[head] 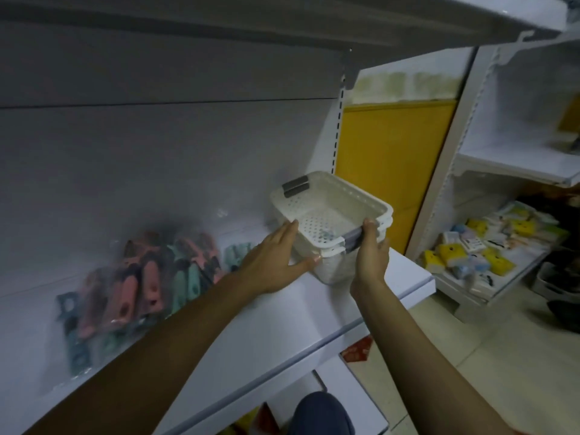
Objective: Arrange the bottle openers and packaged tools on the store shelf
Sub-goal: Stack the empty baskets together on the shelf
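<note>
A stack of white perforated baskets (pixel 332 211) with grey handles stands at the right end of the white shelf (pixel 251 324). My right hand (pixel 370 255) grips the near grey handle. With straight fingers, my left hand (pixel 273 262) lies against the stack's left side, its thumb at the near corner. Something small and bluish lies inside the top basket. Clear bags of pink, teal and dark bottle openers (pixel 138 287) lie against the shelf's back panel on the left, a smaller teal pack (pixel 238 252) beside them.
A shelf board overhangs at the top. To the right stands another white shelving unit (pixel 489 171) with yellow and white packaged goods (pixel 480 246) on its lower shelf. A yellow panel (pixel 389 164) sits behind the baskets. Tiled floor lies below right.
</note>
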`<state>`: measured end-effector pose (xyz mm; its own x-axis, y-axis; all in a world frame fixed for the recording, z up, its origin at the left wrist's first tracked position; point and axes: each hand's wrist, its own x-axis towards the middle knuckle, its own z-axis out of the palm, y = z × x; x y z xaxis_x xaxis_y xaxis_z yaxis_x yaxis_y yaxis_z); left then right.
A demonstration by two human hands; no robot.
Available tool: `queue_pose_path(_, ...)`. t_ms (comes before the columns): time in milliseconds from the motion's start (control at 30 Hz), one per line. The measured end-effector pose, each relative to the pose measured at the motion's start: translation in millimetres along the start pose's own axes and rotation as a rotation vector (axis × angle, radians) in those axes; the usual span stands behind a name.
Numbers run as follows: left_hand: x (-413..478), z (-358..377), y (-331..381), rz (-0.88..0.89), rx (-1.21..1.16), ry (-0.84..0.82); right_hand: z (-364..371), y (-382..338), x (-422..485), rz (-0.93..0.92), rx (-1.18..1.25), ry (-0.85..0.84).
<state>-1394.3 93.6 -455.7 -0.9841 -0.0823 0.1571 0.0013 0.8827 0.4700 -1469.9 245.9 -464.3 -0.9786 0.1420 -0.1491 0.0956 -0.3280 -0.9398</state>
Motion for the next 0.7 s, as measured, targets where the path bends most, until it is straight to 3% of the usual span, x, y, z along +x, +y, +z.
queue_pose_path(100,23.6,7.6,20.7,-0.015,0.028,0.044,-9.3,3.0,24.8,0.114,-0.018,-0.061)
queue_pose_path(300,62.6,10.6,24.3,-0.057,0.158,0.021,-11.2,17.8,52.2,0.083,-0.112,-0.198)
queue_pose_path(500,76.3,19.3,36.2,-0.119,0.085,0.043,-24.2,19.7,76.5,0.140,-0.132,-0.295)
queue_pose_path(600,70.4,17.9,34.0,-0.099,0.118,0.030,-28.5,16.7,45.6,0.145,-0.261,-0.242)
queue_pose_path(700,46.1,14.9,23.7,-0.078,0.178,0.041,-23.7,24.2,-0.2,0.045,-0.256,-0.075)
